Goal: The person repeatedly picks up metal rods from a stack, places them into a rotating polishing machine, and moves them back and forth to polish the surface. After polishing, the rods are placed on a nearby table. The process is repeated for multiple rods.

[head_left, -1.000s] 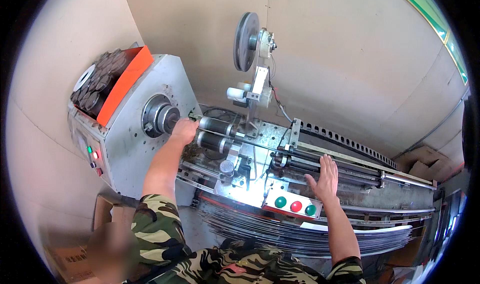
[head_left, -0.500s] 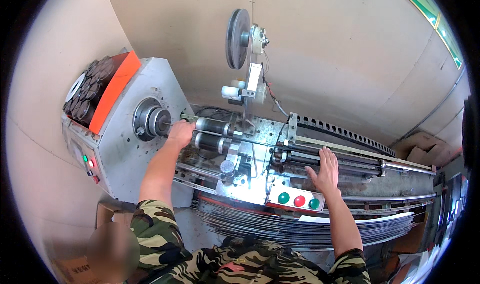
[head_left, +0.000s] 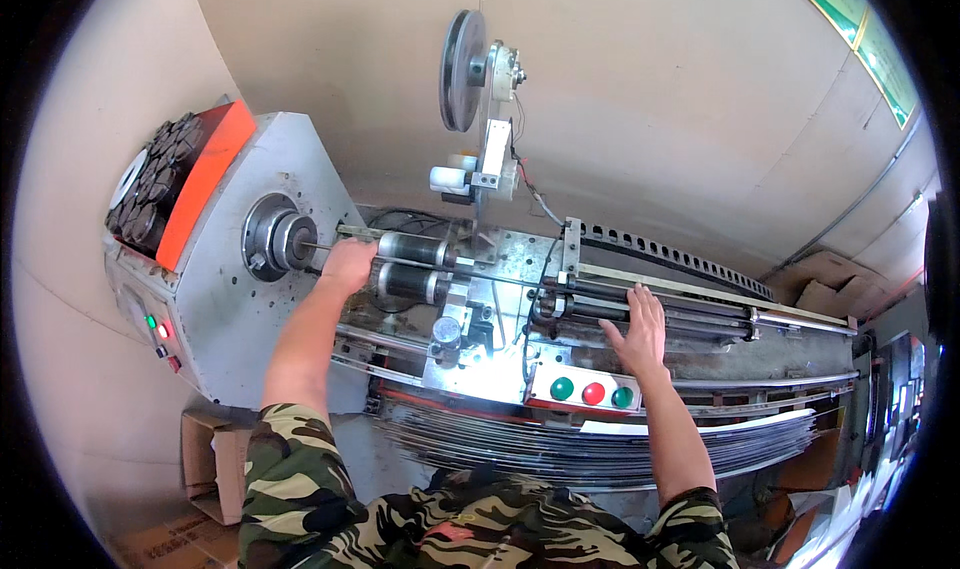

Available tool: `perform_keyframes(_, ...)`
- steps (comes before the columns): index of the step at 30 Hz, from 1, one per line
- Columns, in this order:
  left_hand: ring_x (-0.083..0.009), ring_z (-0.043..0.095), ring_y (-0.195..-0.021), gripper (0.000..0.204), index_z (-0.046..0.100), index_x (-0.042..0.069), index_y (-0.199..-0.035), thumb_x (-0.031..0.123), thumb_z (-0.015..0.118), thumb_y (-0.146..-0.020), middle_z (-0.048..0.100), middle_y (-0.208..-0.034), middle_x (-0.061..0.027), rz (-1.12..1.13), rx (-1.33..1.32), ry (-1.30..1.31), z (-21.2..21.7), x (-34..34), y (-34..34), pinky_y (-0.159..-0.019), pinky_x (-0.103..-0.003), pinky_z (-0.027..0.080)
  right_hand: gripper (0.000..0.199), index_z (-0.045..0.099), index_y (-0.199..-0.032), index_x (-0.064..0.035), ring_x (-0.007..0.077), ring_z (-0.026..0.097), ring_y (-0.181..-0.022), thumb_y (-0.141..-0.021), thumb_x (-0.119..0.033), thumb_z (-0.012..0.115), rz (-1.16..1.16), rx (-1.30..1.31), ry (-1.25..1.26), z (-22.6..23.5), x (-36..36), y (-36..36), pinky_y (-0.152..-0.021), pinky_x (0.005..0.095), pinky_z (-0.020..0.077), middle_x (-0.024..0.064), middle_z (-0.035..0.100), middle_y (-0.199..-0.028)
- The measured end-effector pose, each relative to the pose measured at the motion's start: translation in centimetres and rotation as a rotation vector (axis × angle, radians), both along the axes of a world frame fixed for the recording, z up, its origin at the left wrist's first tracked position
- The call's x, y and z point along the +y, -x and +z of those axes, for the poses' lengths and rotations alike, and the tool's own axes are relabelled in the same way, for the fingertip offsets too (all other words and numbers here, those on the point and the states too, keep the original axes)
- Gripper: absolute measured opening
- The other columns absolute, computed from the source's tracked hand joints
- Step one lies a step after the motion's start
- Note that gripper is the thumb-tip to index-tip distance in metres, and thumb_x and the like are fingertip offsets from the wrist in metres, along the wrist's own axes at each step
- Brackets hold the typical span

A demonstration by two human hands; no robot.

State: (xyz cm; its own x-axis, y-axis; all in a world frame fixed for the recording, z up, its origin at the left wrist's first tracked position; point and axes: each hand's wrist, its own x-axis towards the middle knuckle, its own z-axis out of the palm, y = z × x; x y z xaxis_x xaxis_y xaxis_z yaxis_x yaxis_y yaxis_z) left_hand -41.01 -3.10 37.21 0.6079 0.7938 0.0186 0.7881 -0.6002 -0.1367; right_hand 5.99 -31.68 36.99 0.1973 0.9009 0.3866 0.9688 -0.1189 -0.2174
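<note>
My left hand (head_left: pixel 350 265) is closed around a thin metal rod (head_left: pixel 415 264), between the round steel chuck (head_left: pixel 295 242) of a grey machine and a pair of dark rollers. The upper roller (head_left: pixel 415 247) and lower roller (head_left: pixel 405 281) lie just right of that hand. From there the rod runs right across the metal carriage (head_left: pixel 510 244). My right hand (head_left: pixel 640 334) is open, thumb apart from the fingers, over dark parallel tubes (head_left: pixel 595 311) on the machine bed. Whether its fingertips press on them, I cannot tell. Nothing shows in its grasp.
A panel with green and red buttons (head_left: pixel 593 393) sits on the near side, left of my right wrist. Many long thin rods (head_left: pixel 600 459) lie below the bed. A grey reel (head_left: pixel 462 71) stands above the carriage. Left are the grey headstock housing (head_left: pixel 230 309) and a cardboard box (head_left: pixel 230 469).
The whole view has shifted slightly, so the machine appears a little further left. Both hands keep nearly the same places on it, with the left still closed round the rod.
</note>
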Motion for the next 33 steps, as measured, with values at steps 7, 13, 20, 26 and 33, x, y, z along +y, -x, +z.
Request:
perform_keyframes(7,-0.0351,0.064,-0.096,0.020,0.065,0.007,-0.100,0.007,0.054,-0.084,0.070,-0.091,-0.0161,0.027,-0.011,0.052,0.4,-0.4,-0.5,-0.086,-0.047,0.050,0.069,0.054,-0.130,0.0043,0.0383,0.044,-0.135,-0.082,-0.041,0.075,-0.006,0.014,0.012,-0.2,0.8,0.5,-0.115,0.0487,0.0307,0.0239,0.049,-0.143)
perform_keyframes(13,-0.0342,0.064,-0.097,0.020,0.063,0.007,-0.101,0.006,0.054,-0.084,0.070,-0.093,-0.0160,-0.021,-0.016,0.036,0.8,0.5,0.9,-0.086,-0.047,0.050,0.067,0.057,-0.128,0.0036,0.0385,0.045,-0.134,-0.083,-0.042,0.074,-0.015,0.028,-0.006,0.7,2.1,3.4,-0.114,0.0485,0.0318,0.0241,0.049,-0.143)
perform_keyframes(20,-0.0334,0.064,-0.098,0.025,0.063,0.008,-0.106,0.006,0.054,-0.083,0.069,-0.093,-0.0141,-0.055,-0.011,0.017,-1.3,1.3,-0.3,-0.086,-0.046,0.050,0.070,0.058,-0.127,0.0043,0.0387,0.044,-0.135,-0.084,-0.048,0.072,-0.032,0.108,-0.014,-3.2,4.9,4.8,-0.115,0.0478,0.0301,0.0251,0.050,-0.142)
perform_keyframes(26,-0.0326,0.064,-0.097,0.028,0.064,0.009,-0.110,0.007,0.054,-0.084,0.070,-0.094,-0.0130,-0.063,0.001,-0.022,-5.9,2.8,-1.6,-0.085,-0.045,0.051,0.073,0.058,-0.128,0.0054,0.0390,0.043,-0.136,-0.084,-0.051,0.070,-0.059,0.162,0.012,-8.4,7.6,4.3,-0.115,0.0473,0.0289,0.0266,0.050,-0.142)
perform_keyframes(33,-0.0309,0.064,-0.098,0.039,0.063,0.012,-0.121,0.007,0.056,-0.083,0.070,-0.095,-0.0119,-0.051,0.020,-0.026,-7.7,3.3,-1.8,-0.086,-0.044,0.051,0.075,0.057,-0.128,0.0051,0.0383,0.043,-0.135,-0.081,-0.050,0.073,-0.109,0.171,0.037,-10.1,8.4,3.8,-0.115,0.0458,0.0303,0.0254,0.051,-0.141)
